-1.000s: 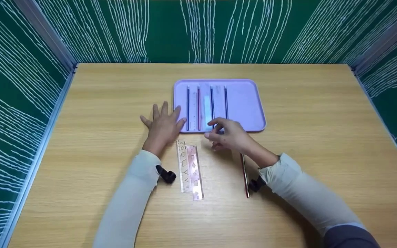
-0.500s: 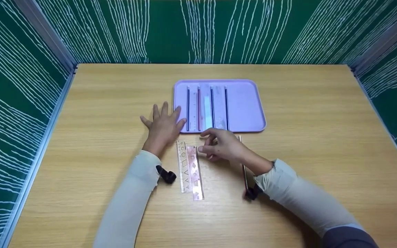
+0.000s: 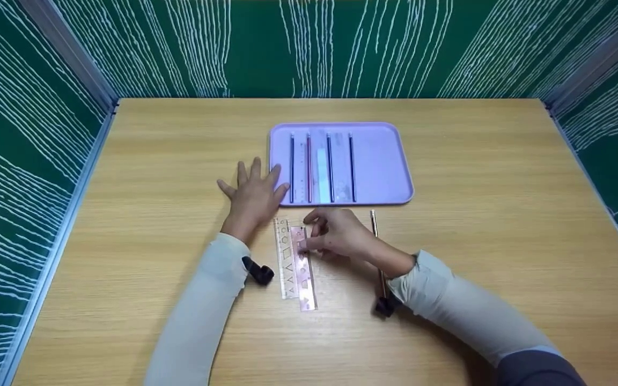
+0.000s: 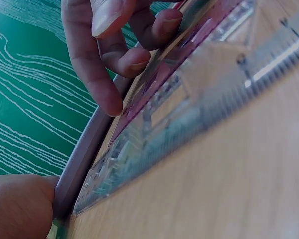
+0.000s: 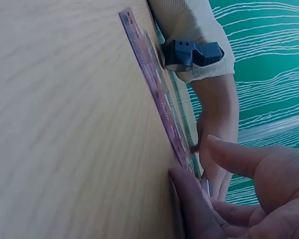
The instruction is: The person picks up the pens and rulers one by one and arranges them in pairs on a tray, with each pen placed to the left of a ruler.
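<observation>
In the head view my left hand (image 3: 255, 198) lies flat with fingers spread, thumb and index finger over the left rim of a purple tray (image 3: 387, 166). My right hand (image 3: 344, 230) is at the upper end of a pink stencil ruler (image 3: 306, 287), thumb and fingers parted. Its index fingertip is right by the ruler's edge in the right wrist view, the thumb (image 5: 234, 157) raised away. Left of the pink ruler is a clear stencil ruler (image 3: 287, 268), slightly overlapped by it. The clear one's markings (image 4: 241, 62) fill the left wrist view's foreground.
Several pencils stand in a row lengthwise in the tray, including a red pencil (image 3: 309, 166), with clear rulers and a light blue strip (image 3: 322, 174) between them. Another pencil (image 3: 374, 220) lies on the wooden table (image 3: 126, 268), partly under my right wrist. Green walls (image 3: 255, 48) border the table.
My right hand has come back from the tray's front edge, down and left to the pink ruler. A pencil in the tray is uncovered. My left hand stays in place.
</observation>
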Demonstrator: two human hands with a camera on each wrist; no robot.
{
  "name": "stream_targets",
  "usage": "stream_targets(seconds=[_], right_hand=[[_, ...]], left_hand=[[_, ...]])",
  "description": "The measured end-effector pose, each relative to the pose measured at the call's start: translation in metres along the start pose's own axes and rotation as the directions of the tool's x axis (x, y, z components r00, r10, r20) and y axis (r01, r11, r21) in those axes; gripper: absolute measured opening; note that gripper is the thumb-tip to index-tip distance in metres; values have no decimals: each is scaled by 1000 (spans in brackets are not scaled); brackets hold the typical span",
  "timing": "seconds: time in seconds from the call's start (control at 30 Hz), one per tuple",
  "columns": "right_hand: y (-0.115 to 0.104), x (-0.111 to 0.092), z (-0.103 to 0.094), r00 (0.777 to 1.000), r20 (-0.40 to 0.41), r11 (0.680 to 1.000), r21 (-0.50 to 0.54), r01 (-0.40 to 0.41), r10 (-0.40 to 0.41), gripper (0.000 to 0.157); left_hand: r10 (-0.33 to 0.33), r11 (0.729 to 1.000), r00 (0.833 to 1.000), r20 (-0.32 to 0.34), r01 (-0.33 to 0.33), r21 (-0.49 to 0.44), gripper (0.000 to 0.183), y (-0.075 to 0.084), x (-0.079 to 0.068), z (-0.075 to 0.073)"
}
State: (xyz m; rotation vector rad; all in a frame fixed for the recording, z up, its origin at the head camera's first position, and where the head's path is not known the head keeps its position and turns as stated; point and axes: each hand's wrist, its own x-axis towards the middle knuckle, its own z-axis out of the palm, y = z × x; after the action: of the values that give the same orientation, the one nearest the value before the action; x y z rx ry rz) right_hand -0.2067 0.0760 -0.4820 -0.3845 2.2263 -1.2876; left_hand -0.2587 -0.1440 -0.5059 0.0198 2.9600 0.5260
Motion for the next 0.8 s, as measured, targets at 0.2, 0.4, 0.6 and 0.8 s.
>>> stream_targets(seconds=[0.2,0.4,0.6,0.8], right_hand=[[-1,0,6,999,-41,991,-135,17,-22,63],[0,0,12,993,-77,953,-297,68,-94,68],[3,1,16,986,-88,925,-367,101,-143,63],[4,2,15,984,-83,919,-376,118,-160,61]], left_hand=[[4,1000,1000,-8,-4,-11,63,0,-1,0],[-7,1000,1000,-10,7,-16,63,0,-1,1],[-4,1000,1000,-7,4,-8,63,1,0,1],[-3,1000,1000,-1,3,11,63,1,1,1]])
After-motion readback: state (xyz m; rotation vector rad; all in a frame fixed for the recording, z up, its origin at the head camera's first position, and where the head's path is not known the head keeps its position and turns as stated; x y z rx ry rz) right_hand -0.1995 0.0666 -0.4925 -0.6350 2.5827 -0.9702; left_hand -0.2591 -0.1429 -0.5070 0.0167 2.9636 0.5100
